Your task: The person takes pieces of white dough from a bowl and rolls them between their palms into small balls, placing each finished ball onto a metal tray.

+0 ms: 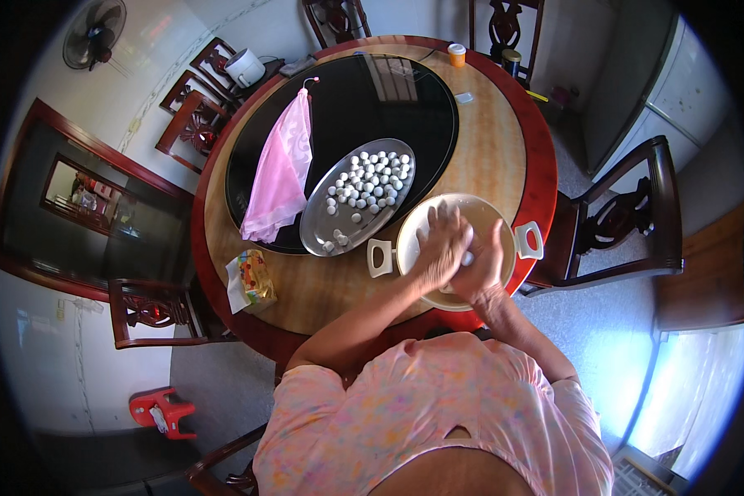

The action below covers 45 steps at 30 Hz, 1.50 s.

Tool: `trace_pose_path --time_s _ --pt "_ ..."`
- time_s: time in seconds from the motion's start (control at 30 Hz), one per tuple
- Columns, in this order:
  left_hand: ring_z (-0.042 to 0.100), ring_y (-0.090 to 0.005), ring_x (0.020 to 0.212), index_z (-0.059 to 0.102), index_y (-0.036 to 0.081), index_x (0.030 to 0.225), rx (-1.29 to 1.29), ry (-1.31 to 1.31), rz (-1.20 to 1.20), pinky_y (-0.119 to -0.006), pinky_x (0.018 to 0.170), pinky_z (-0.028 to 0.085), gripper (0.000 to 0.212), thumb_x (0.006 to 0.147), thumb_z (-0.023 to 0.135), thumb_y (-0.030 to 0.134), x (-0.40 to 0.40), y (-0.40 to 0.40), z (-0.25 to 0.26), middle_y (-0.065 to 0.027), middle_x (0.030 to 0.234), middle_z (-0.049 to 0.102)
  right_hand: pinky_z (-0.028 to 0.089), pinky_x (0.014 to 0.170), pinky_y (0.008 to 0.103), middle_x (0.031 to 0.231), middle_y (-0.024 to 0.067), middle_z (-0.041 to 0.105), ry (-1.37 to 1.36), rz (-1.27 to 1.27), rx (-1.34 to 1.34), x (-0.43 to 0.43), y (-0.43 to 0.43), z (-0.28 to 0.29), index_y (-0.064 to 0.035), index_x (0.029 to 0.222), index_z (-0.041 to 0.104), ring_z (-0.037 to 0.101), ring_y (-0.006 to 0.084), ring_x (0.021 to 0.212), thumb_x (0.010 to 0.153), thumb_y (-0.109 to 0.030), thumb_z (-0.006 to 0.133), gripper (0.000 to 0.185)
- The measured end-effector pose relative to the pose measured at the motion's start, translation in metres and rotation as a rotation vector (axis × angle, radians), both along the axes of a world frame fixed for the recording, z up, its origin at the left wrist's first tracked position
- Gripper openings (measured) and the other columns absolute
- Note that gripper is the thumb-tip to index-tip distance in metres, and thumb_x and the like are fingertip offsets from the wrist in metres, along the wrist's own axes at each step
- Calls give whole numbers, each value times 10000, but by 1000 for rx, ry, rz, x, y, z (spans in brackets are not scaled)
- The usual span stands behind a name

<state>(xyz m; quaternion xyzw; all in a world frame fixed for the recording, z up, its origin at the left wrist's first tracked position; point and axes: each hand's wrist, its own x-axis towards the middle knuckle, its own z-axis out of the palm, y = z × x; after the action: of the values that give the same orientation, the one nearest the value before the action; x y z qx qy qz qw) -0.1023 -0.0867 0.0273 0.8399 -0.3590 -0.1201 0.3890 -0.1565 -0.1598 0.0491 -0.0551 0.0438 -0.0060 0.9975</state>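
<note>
My left hand [444, 248] and my right hand [482, 263] are together above a cream two-handled pot [407, 214], with a small white ball [467, 258] between the palms. The left hand is slightly blurred, and its fingers reach over the pot's inside. The hands hide much of the pot's bottom. To the pot's upper left, an oval metal tray [320, 230] carries many white balls [369, 186], spread mostly over its upper part. A few irregular white pieces [336, 242] lie near the tray's lower end.
The tray overlaps the edge of a black glass turntable [353, 93] on the round table [496, 136]. A pink mesh cover [280, 170] lies on the turntable. Tissues [254, 279] lie at left, and an orange cup [457, 54] stands at the back. Wooden chairs [626, 211] surround the table.
</note>
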Motion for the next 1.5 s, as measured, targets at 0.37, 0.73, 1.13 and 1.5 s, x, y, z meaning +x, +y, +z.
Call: trace_pose_path --time_s 0.37,0.73,1.13,1.5 --pt "65 -403 1279 213 24 1319 46 31 36 -614 957 109 599 886 246 436 -8 -4 -2 -227 1379 112 222 1018 434 1357 51 285 106 -62 26 3 -8 5 -146 1350 165 280 184 1242 761 -697 255 811" --pt "75 -399 1281 210 32 1329 -130 -16 -54 -607 956 95 592 894 243 432 -14 -1 -3 -193 1389 138 177 1030 404 1369 -5 272 191 -100 -62 3 -11 2 -187 1362 125 227 206 1267 774 -682 260 781" --pt "57 -354 1295 175 10 1332 -85 -18 -49 -396 1046 62 587 904 230 408 -26 -6 6 -194 1398 92 259 987 388 1333 8 315 304 -103 -83 4 -10 2 -182 1339 210 292 200 1216 767 -683 299 765" --pt "63 -332 1299 163 6 1335 -185 -43 -61 -382 1048 55 577 905 271 374 -18 -11 1 -217 1390 105 168 1033 389 1407 -48 174 207 -156 -213 8 -8 -5 -208 1360 159 175 182 1285 844 -585 243 644"
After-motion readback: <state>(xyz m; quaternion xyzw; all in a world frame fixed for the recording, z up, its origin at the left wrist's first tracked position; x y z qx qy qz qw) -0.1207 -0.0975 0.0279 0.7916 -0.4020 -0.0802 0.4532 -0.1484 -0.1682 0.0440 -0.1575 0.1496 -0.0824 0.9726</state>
